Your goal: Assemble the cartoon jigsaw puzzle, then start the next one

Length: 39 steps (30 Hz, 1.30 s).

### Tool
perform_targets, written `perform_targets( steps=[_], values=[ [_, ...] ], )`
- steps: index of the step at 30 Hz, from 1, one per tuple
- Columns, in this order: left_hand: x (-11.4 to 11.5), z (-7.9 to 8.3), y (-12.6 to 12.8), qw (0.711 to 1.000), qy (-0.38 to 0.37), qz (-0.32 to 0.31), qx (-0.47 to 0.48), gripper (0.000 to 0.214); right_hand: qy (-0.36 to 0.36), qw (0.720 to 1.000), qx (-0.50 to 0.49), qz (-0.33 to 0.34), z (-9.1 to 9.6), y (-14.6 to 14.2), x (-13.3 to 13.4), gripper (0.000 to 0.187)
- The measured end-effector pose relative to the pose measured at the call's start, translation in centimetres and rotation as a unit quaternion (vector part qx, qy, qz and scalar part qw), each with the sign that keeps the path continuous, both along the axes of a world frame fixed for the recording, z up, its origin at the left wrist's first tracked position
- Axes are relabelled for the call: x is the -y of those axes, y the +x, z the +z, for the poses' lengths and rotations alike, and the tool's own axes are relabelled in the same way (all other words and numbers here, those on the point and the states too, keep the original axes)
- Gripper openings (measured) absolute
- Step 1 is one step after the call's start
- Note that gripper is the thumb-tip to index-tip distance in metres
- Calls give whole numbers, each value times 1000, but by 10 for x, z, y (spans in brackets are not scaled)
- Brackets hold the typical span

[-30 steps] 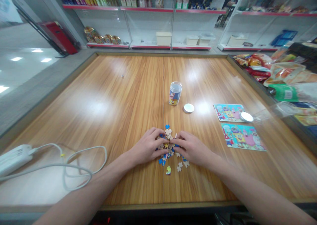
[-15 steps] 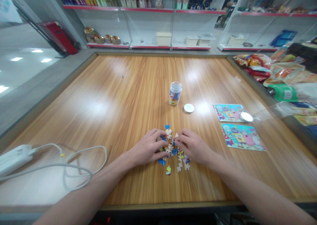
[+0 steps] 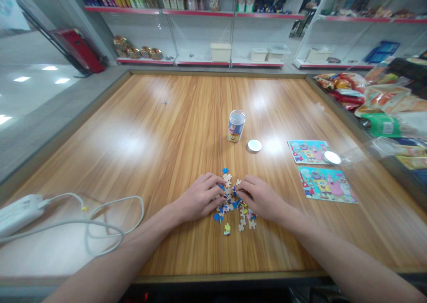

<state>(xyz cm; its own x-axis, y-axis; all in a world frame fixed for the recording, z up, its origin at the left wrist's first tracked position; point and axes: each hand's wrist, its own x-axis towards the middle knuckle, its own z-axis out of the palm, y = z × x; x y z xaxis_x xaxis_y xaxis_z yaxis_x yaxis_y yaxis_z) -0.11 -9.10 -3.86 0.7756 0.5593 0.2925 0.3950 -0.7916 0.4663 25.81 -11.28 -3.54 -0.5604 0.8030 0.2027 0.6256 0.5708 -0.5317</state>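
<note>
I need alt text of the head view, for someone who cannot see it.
The left hand and right hand touch scattered blue, tan and yellow jigsaw pieces on a brown wooden table. Beyond are a clear cylindrical jar and round white lid; at right lie two rectangular cartoon pictures.

We see the left hand (image 3: 202, 197) and right hand (image 3: 259, 195) facing each other across loose jigsaw pieces (image 3: 229, 205) on the worktop (image 3: 160, 147), fingers curled; whether either grips a piece, we cannot tell. Beyond, we record an upright canister (image 3: 235, 128), a white lid (image 3: 254, 146) near it; to the right, two cartoon picture boards (image 3: 328, 186), a white disc (image 3: 332, 158) overlapping the farther.
</note>
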Motion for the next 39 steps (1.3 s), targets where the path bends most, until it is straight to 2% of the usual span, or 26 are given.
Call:
perform_targets(
  steps=[5,14,20,26,39],
  values=[
    [-1,2,1,1000,2,11,7,13,-1,1000,1,4,0,1,0,10],
    [-2,1,0,999,20,31,38,16,4,1000,4,11,1,2,1,21],
    [-8,-6,-6,993,75,69,52,27,8,1000,7,9,-1,2,0,29],
    [-8,-9,-6,995,50,87,9,31,20,1000,9,-8,0,3,-1,26],
    [-6,-2,-5,997,37,71,16,13,37,999,17,-17,3,2,1,13]
  ],
)
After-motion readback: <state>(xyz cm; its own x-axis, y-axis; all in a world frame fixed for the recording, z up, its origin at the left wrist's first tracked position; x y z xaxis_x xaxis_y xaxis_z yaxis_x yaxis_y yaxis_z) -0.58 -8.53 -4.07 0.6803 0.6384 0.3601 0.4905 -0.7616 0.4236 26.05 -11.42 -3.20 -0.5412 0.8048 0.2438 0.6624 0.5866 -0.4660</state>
